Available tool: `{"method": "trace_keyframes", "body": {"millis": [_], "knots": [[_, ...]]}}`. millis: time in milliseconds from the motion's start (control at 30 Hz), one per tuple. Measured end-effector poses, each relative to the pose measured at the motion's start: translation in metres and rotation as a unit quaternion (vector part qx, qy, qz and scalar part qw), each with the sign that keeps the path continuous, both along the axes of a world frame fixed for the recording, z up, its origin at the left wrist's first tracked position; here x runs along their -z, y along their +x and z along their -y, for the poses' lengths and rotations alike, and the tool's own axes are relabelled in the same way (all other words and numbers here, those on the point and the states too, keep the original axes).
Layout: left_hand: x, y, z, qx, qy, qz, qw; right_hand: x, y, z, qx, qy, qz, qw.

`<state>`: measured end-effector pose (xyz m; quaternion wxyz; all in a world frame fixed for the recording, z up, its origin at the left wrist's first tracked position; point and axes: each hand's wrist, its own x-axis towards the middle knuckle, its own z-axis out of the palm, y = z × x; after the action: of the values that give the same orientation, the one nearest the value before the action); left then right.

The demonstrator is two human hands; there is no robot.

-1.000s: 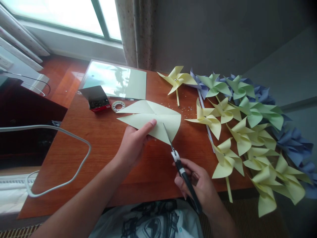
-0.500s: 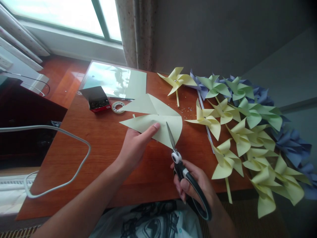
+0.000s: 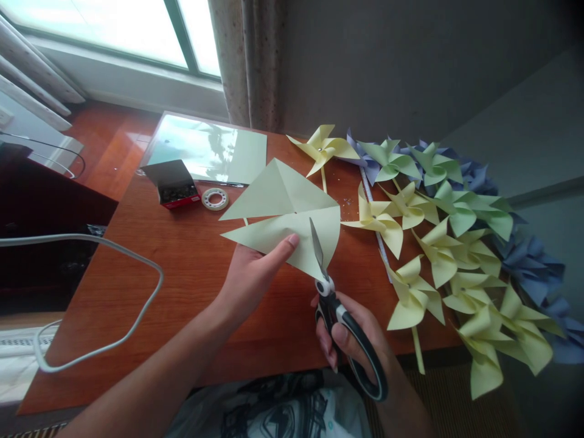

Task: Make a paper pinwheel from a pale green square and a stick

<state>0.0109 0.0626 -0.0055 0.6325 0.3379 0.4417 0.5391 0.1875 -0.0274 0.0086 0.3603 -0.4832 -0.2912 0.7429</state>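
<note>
My left hand pinches a pale yellow paper square, creased and partly cut along its diagonals, and holds it just above the wooden table. In my right hand are black-and-white scissors, fingers through the handle loops. Their blades point up into the sheet's lower right flap, near my left thumb.
Many finished paper pinwheels in yellow, green and blue cover the table's right side. At the back left lie a glossy sheet, an open box of pins and a tape roll. A white cable loops over the left edge.
The scissors have turned more upright and pushed further into the paper. My left hand has lifted and tilted the sheet, so its back flap stands up higher.
</note>
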Motion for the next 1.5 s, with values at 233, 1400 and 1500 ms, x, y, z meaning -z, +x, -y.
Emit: {"method": "trace_keyframes", "body": {"millis": [233,1400,1500], "knots": [[-0.0009,0.0020,0.0007,0.001,-0.001,-0.010,1.000,-0.0001,-0.0007,-0.0018,0.010,-0.001,0.014,1.000],[-0.0047,0.0039,0.0003,-0.024,-0.023,-0.003,0.999,-0.0042,-0.0038,-0.0012,0.018,-0.020,0.067,0.997],[-0.0038,0.0034,0.0004,-0.020,-0.016,-0.001,1.000,-0.0048,-0.0036,-0.0015,0.017,-0.020,0.070,0.997]]}}
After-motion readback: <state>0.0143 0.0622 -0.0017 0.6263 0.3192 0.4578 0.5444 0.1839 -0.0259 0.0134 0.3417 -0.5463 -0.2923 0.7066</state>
